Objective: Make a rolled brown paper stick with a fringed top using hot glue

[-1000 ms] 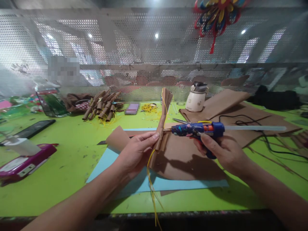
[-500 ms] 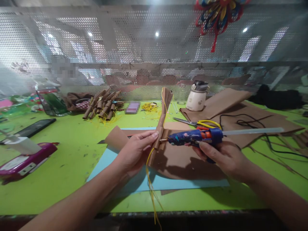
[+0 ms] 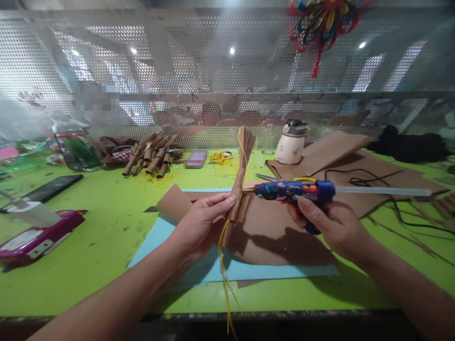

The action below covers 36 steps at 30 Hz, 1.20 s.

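Observation:
My left hand (image 3: 206, 220) is closed on a rolled brown paper piece (image 3: 237, 184), pinching it near its middle. This piece stands tilted, with a pleated, fanned top and a flap at its wrapped middle. Yellow string (image 3: 223, 270) runs along it and hangs down past the table edge. My right hand (image 3: 330, 225) grips a blue hot glue gun (image 3: 295, 190) by its handle. A long translucent glue stick (image 3: 384, 191) sticks out of its back. The gun's nozzle is at the right side of the wrapped middle; whether it touches is unclear. Brown paper (image 3: 280, 237) and light blue sheets (image 3: 156, 251) lie beneath.
Behind are several finished paper rolls (image 3: 156, 154), a yellow string pile (image 3: 221, 158), scissors (image 3: 266, 177) and a white flask (image 3: 290, 142). At left are a phone (image 3: 53, 189), a purple power strip (image 3: 42, 237) and a green-liquid bottle (image 3: 76, 144). A black cord (image 3: 394, 208) crosses the right.
The glue gun has moved up and slightly right, its nozzle going from the lower part of the wrapped middle to its upper part. My left hand keeps its hold on the paper piece.

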Each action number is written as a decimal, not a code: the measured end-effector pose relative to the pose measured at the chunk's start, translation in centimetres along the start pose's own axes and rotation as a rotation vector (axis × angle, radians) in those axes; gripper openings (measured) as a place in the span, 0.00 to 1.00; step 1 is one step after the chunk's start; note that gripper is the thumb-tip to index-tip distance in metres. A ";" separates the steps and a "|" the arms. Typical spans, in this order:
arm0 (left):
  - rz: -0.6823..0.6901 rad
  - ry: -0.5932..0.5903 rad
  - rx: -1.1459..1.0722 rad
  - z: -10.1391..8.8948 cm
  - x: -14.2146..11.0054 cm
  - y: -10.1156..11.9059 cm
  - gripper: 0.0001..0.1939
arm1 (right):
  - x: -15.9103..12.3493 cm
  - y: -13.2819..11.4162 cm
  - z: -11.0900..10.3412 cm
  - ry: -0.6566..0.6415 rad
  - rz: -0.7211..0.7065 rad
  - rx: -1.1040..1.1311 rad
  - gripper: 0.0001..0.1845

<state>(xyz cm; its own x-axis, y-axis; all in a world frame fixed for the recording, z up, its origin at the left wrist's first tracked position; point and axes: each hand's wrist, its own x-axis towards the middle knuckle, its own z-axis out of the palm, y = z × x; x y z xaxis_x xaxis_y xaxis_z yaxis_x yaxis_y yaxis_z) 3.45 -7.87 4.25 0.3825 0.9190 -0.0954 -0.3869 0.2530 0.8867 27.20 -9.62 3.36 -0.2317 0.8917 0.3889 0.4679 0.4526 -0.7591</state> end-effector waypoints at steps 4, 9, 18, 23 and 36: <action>-0.009 0.008 0.007 0.1 0.0 0.1 0.11 | 0.0 -0.2 0.0 -0.006 0.002 0.005 0.23; -0.009 0.010 0.022 0.1 0.1 0.1 0.11 | -0.2 -0.1 0.1 -0.018 0.016 -0.037 0.24; 0.000 0.024 -0.011 0.0 0.1 -0.1 0.12 | -0.7 0.3 0.5 0.049 -0.017 -0.096 0.20; 0.012 0.015 0.001 -0.1 0.2 -0.2 0.12 | -0.9 -0.3 0.7 0.020 -0.050 -0.141 0.20; -0.011 0.070 -0.022 -0.1 0.2 0.2 0.10 | -1.2 -0.6 0.8 -0.023 -0.102 -0.120 0.16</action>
<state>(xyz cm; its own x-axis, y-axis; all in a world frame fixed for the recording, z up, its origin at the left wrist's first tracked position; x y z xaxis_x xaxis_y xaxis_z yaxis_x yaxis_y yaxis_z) 3.35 -7.63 4.38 0.3280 0.9346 -0.1372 -0.4012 0.2693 0.8755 26.53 -10.99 2.97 -0.3024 0.8417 0.4474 0.5392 0.5381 -0.6479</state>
